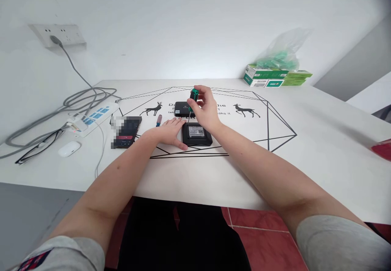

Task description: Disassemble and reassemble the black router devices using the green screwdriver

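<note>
Centrally, black device [197, 135] on white table [195, 177]; white wall [171, 31] behind.

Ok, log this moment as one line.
right hand: grips green-handled screwdriver, tip at black device | left hand: at device's left edge | nearby: second screwdriver, phone

Your screwdriver [193, 94] pairs plastic with metal; your black box [197, 142] looks matt plastic, your tabletop [195, 177] looks smooth.

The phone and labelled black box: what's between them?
In the head view, the left hand and a tool handle lie between the phone and the labelled black box.
</note>
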`<state>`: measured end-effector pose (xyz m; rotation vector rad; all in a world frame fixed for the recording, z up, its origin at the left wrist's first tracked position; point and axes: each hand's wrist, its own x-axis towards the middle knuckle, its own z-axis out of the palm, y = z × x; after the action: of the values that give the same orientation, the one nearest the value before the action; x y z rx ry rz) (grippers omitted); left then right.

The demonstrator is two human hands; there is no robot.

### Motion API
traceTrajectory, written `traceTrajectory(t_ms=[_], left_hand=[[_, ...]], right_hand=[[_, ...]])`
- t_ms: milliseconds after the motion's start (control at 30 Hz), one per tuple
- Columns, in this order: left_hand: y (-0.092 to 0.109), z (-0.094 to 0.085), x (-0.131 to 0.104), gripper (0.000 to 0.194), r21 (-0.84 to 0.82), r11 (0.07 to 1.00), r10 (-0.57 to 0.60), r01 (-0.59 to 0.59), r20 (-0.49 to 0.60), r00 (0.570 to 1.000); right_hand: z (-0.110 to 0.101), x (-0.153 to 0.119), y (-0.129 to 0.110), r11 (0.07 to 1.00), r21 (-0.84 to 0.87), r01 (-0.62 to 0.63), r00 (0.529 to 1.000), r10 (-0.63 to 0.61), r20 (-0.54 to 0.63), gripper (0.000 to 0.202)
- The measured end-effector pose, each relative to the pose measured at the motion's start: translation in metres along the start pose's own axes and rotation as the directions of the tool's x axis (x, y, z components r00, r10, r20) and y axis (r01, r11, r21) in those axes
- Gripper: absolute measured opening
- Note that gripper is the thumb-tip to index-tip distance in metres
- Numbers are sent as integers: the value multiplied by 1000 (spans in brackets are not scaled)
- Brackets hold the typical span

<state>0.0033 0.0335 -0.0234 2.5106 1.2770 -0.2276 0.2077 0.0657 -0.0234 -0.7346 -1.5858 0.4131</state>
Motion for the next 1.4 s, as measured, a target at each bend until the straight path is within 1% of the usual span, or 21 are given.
traceTrajectory(t_ms=[233,467,633,900,1067,1200,1400], left_hand=[[0,0,-1,152,10,1000,3,-3,3,1000],[0,0,0,151,2,1000,-1,1,-1,1000],[-2,1,1,151,-2,1000,18,-18,-7,1000],[-1,0,-1,151,1,1000,4,-4,-7,1000],[-1,0,-1,151,2,1000,3,-3,-9,1000],[-2,1,0,152,-9,1000,4,-5,-12,1000],[-1,1,0,154,-18,1000,3,-3,-6,1000]], right_hand=[[1,0,-2,999,5,-33,999,33,12,45],[2,-4,-7,999,-39,5,999,-4,34,43],[2,-4,-8,996,-75,46,999,-46,1,41],[5,-5,-12,998,-63,-25,1000,24,-13,39],[4,-4,-12,997,-77,18,1000,-18,-8,38],[1,-1,-10,997,-80,22,1000,-23,-6,39],[-3,2,-8,998,-59,18,998,-21,-59,41]])
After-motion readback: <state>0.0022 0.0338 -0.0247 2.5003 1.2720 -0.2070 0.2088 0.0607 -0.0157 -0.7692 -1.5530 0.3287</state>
